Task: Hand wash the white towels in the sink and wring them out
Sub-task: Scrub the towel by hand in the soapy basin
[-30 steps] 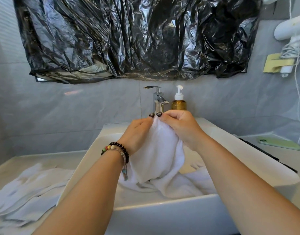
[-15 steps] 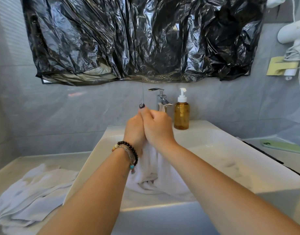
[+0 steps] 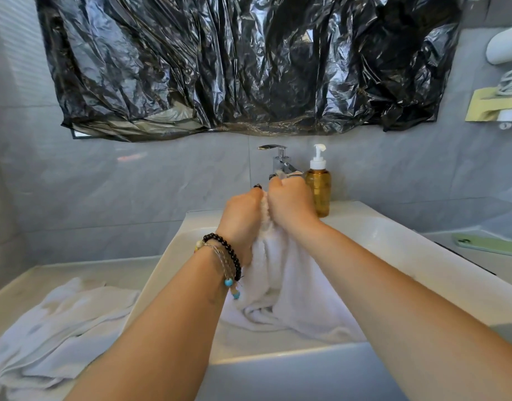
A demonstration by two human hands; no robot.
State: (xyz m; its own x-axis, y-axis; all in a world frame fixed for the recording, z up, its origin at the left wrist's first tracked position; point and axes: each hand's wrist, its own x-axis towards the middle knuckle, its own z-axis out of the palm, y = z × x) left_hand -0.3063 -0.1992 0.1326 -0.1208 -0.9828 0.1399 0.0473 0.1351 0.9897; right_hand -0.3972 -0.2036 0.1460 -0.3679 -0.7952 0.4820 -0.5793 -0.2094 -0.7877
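Note:
A white towel [image 3: 280, 287] hangs bunched over the white sink [image 3: 393, 256], its lower folds lying in the basin. My left hand [image 3: 243, 218] and my right hand [image 3: 289, 204] grip its upper end side by side, fists touching, just in front of the chrome tap [image 3: 280, 162]. A second white towel [image 3: 55, 328] lies crumpled on the counter left of the sink. The part of the towel inside my fists is hidden.
An amber pump bottle [image 3: 318, 183] stands on the sink's back rim right of the tap. A green phone [image 3: 489, 245] lies on the right counter. Black plastic sheeting [image 3: 243, 62] covers the wall above. A white hair dryer [image 3: 506, 47] hangs at upper right.
My hands have come together from slightly apart and stay pressed side by side on the towel's top. The towel went from spread to gathered into a narrow bunch.

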